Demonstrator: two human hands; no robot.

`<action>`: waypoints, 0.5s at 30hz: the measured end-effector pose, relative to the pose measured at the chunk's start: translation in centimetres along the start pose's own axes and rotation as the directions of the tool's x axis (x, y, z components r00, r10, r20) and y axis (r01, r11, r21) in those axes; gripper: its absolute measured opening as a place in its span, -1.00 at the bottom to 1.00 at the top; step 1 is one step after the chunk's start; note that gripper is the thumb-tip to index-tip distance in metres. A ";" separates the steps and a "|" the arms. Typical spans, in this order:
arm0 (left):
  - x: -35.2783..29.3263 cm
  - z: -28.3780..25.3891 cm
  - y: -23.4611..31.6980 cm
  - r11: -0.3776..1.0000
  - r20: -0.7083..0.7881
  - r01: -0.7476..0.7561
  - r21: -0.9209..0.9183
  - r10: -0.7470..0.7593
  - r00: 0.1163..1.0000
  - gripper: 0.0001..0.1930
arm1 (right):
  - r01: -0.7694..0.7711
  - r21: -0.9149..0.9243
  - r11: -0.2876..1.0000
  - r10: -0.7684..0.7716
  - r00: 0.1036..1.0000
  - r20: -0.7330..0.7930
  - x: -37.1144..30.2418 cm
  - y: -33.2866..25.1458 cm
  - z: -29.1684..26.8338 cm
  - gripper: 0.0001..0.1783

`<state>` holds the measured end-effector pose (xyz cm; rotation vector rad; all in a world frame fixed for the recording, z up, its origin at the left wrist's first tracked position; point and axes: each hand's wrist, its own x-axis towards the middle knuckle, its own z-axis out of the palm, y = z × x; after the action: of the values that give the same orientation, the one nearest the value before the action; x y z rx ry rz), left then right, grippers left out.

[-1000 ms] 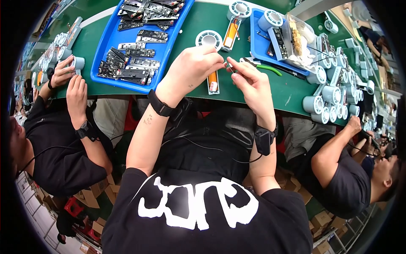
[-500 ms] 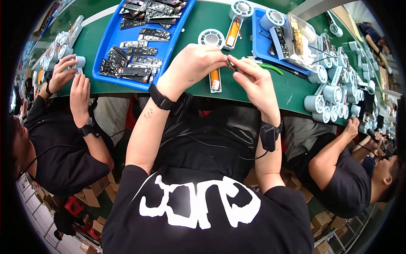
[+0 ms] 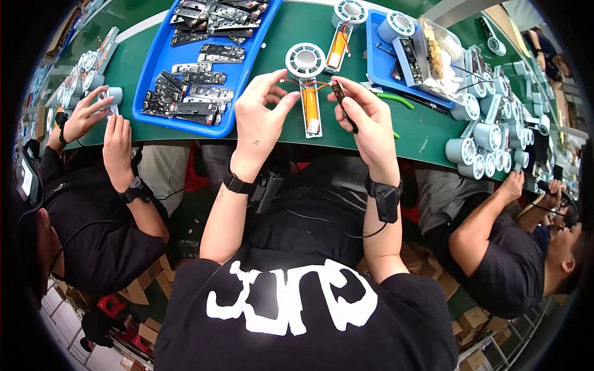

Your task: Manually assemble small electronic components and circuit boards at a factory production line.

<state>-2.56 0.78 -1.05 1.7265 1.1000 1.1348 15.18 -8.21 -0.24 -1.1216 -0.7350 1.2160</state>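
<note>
Lying at left, a blue tray [image 3: 163,60] carries many circuit boards [image 3: 209,77]. Beside it, the left hand [image 3: 260,117] keeps its thumb and fingers apart, near thin wires [image 3: 320,84]. Between the two hands, a pale-blue device [image 3: 306,60] with an orange battery [image 3: 310,109] rests on the green table [image 3: 413,135]. The right hand [image 3: 370,122] is clamped on a narrow dark board [image 3: 338,91], near a green handle [image 3: 396,99].

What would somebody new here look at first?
Probably the big blue tray holding many thin dark boards, left of centre on the green table. Next, perhaps, the orange pack below a round pale ring, between the left hand and the right hand, which holds a small dark part. Lower down, the big white print stands out on the black shirt.
</note>
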 end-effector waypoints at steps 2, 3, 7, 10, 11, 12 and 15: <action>-0.1 0.4 -0.2 0.995 0.055 0.046 -0.093 -0.041 0.998 -0.72 | 0.043 -0.001 0.999 -0.043 0.999 0.028 -0.2 0.2 0.0 -0.57; -0.1 0.6 -0.3 0.988 0.085 0.070 -0.139 -0.058 0.995 -0.72 | 0.065 -0.001 0.998 -0.064 0.997 0.041 -0.2 0.2 0.0 -0.57; -0.2 0.6 -1.3 0.979 0.102 -0.015 -0.203 0.036 0.994 -0.74 | 0.198 -0.190 0.962 -0.184 0.979 0.088 -0.2 0.3 0.0 -0.57; -0.1 0.3 -1.7 0.975 0.085 -0.101 -0.197 0.120 0.989 -0.74 | 0.190 -0.223 0.956 -0.170 0.980 0.108 -0.1 0.3 -0.2 -0.56; -0.1 0.3 -1.8 0.970 0.076 -0.147 -0.193 0.164 0.983 -0.75 | 0.189 -0.239 0.952 -0.165 0.979 0.118 -0.2 0.4 -0.3 -0.56; -0.2 0.2 -1.8 0.971 0.076 -0.142 -0.192 0.159 0.984 -0.75 | 0.184 -0.239 0.953 -0.159 0.980 0.118 -0.2 0.5 -0.4 -0.56; 0.0 0.0 -1.3 0.970 0.133 -0.139 -0.201 0.168 0.977 -0.75 | 0.225 -0.257 0.940 -0.198 0.972 0.125 -0.1 0.8 -0.6 -0.56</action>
<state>-2.85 1.19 -2.27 1.7362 0.7508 1.1446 15.47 -8.50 -1.19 -1.1748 -1.0938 1.0125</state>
